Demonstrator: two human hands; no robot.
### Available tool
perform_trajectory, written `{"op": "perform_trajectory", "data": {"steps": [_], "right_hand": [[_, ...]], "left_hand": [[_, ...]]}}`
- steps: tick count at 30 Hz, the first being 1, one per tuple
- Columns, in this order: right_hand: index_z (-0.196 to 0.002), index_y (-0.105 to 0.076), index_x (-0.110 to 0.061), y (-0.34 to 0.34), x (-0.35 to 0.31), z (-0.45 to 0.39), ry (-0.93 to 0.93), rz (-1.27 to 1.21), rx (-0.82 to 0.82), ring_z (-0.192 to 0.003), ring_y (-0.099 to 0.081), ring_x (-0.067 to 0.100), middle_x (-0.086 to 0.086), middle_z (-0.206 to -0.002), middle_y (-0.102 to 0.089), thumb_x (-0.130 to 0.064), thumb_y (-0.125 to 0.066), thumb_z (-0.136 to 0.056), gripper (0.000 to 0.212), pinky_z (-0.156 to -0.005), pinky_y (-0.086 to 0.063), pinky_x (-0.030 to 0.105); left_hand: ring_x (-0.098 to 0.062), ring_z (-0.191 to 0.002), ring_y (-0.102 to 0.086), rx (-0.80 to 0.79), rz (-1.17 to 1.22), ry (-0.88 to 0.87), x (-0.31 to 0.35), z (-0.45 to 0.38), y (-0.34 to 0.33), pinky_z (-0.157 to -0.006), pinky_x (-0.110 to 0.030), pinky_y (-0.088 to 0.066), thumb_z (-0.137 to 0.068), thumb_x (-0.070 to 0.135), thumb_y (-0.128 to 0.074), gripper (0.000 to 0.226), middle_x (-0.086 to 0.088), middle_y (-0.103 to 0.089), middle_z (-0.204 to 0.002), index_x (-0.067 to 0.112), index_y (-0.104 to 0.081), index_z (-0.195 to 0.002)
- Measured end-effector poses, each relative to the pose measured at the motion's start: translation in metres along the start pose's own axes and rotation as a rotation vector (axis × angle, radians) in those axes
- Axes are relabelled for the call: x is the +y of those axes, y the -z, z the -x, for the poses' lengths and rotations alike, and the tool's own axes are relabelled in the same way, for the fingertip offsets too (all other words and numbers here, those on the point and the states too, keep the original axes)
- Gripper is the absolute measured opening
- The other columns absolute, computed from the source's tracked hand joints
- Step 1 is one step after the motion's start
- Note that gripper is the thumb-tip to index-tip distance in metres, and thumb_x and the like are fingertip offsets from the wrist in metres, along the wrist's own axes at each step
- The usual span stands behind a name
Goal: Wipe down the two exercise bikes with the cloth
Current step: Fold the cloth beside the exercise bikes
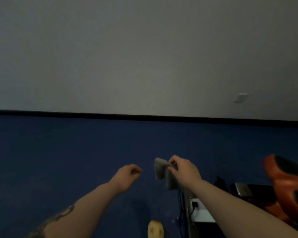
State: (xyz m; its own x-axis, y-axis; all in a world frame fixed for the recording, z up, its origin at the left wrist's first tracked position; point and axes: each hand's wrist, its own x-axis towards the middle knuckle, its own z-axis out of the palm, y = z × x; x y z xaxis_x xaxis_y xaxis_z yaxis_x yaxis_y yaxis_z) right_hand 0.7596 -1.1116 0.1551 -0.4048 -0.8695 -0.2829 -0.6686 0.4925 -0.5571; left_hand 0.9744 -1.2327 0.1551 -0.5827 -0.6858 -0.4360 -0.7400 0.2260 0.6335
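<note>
— Blue carpet (58,152) runs up to a black skirting strip (144,117) under a plain grey wall (144,48). So where is your cloth?

— Up in the air in front of me, above the carpet. My right hand (182,170) pinches the cloth (162,170) by its top edge between thumb and fingertips, and the rest hangs down in a loose fold below that grip.

— And the other hand?

— My left hand (127,176) sits just left of the cloth, apart from it, fingers loosely curled and holding nothing.

— Can you see a bike?

— Only parts. Right of the cloth and lower, an orange and black moulded shape (286,186) shows at the edge of view, with dark frame pieces and a metal post (189,212) beneath my right forearm. I judge that is one exercise bike; the second I cannot see.

— How will the cloth handle?

— Light and limp, I reckon; it droops from a pinch alone, so it has no stiffness and will bunch or slip off curved parts. For wiping I would gather it into the palm, or spread it flat under the fingers, not keep it by the edge. The free hand could take the lower corner to open it.
</note>
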Motion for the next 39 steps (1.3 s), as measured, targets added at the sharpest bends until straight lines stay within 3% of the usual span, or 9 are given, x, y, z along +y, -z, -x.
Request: {"op": "perform_trajectory", "data": {"steps": [3, 10, 15, 22, 25, 29, 33, 39], "right_hand": [[-0.099, -0.055, -0.029, 0.02, -0.003, -0.034, -0.059, -0.028, 0.047, -0.087, -0.059, 0.012, -0.009, -0.096, -0.063, -0.032, -0.056, -0.094, 0.006, -0.074, -0.053, 0.035], [-0.094, -0.054, -0.032, 0.062, 0.01, -0.104, -0.2, -0.061, 0.137, -0.083, -0.059, 0.01, -0.011, -0.091, -0.062, -0.033, -0.057, -0.094, 0.003, -0.069, -0.052, 0.033], [-0.094, -0.054, -0.03, 0.079, 0.021, -0.156, -0.365, -0.117, 0.245, -0.082, -0.06, 0.01, -0.01, -0.091, -0.063, -0.031, -0.057, -0.094, 0.003, -0.07, -0.053, 0.033], [-0.086, -0.053, -0.03, 0.105, 0.023, -0.217, -0.639, -0.235, 0.411, -0.075, -0.059, 0.008, -0.011, -0.083, -0.062, -0.032, -0.056, -0.094, 0.009, -0.066, -0.052, 0.033], [-0.086, -0.054, -0.029, 0.124, 0.024, -0.232, -0.685, -0.276, 0.482, -0.075, -0.059, 0.008, -0.011, -0.082, -0.062, -0.032, -0.057, -0.094, 0.009, -0.067, -0.052, 0.034], [-0.089, -0.054, -0.028, 0.15, 0.037, -0.246, -0.724, -0.258, 0.528, -0.076, -0.057, 0.009, -0.011, -0.082, -0.061, -0.032, -0.057, -0.094, 0.007, -0.065, -0.049, 0.032], [-0.092, -0.054, -0.028, 0.173, 0.067, -0.253, -0.798, -0.277, 0.583, -0.077, -0.057, 0.01, -0.01, -0.084, -0.061, -0.032, -0.056, -0.094, 0.005, -0.062, -0.044, 0.028], [-0.089, -0.053, -0.033, 0.203, 0.122, -0.251, -0.942, -0.306, 0.669, -0.075, -0.056, 0.007, -0.013, -0.083, -0.06, -0.034, -0.056, -0.093, 0.006, -0.059, -0.044, 0.027]], "left_hand": [[-0.013, -0.103, -0.06, 0.014, -0.004, -0.01, 0.016, -0.045, 0.021, -0.093, -0.024, -0.046, -0.096, 0.014, -0.053, 0.021, 0.002, -0.064, -0.111, 0.018, -0.065, -0.113], [-0.01, -0.097, -0.058, -0.141, -0.048, -0.159, 0.064, -0.153, 0.046, -0.082, -0.017, -0.043, -0.097, 0.013, -0.052, 0.022, 0.002, -0.062, -0.106, 0.015, -0.064, -0.115], [-0.008, -0.096, -0.056, -0.253, -0.107, -0.312, 0.103, -0.249, 0.068, -0.084, -0.017, -0.041, -0.098, 0.015, -0.052, 0.02, 0.006, -0.059, -0.101, 0.017, -0.064, -0.113], [-0.01, -0.105, -0.057, -0.437, -0.213, -0.47, 0.159, -0.375, 0.094, -0.094, -0.023, -0.045, -0.098, 0.018, -0.053, 0.02, 0.006, -0.061, -0.118, 0.021, -0.063, -0.115], [-0.014, -0.112, -0.057, -0.501, -0.254, -0.527, 0.189, -0.41, 0.088, -0.1, -0.029, -0.045, -0.098, 0.017, -0.053, 0.021, 0.004, -0.061, -0.121, 0.018, -0.062, -0.117], [-0.009, -0.108, -0.056, -0.619, -0.286, -0.634, 0.234, -0.444, 0.064, -0.097, -0.025, -0.045, -0.097, 0.016, -0.054, 0.018, 0.003, -0.062, -0.12, 0.021, -0.063, -0.113], [-0.014, -0.108, -0.058, -0.698, -0.309, -0.709, 0.287, -0.473, 0.031, -0.098, -0.032, -0.047, -0.097, 0.015, -0.056, 0.014, 0.003, -0.063, -0.115, 0.025, -0.062, -0.105], [-0.013, -0.106, -0.059, -0.794, -0.394, -0.781, 0.359, -0.511, -0.016, -0.096, -0.028, -0.047, -0.096, 0.014, -0.056, 0.016, 0.005, -0.063, -0.11, 0.022, -0.063, -0.107]]}}
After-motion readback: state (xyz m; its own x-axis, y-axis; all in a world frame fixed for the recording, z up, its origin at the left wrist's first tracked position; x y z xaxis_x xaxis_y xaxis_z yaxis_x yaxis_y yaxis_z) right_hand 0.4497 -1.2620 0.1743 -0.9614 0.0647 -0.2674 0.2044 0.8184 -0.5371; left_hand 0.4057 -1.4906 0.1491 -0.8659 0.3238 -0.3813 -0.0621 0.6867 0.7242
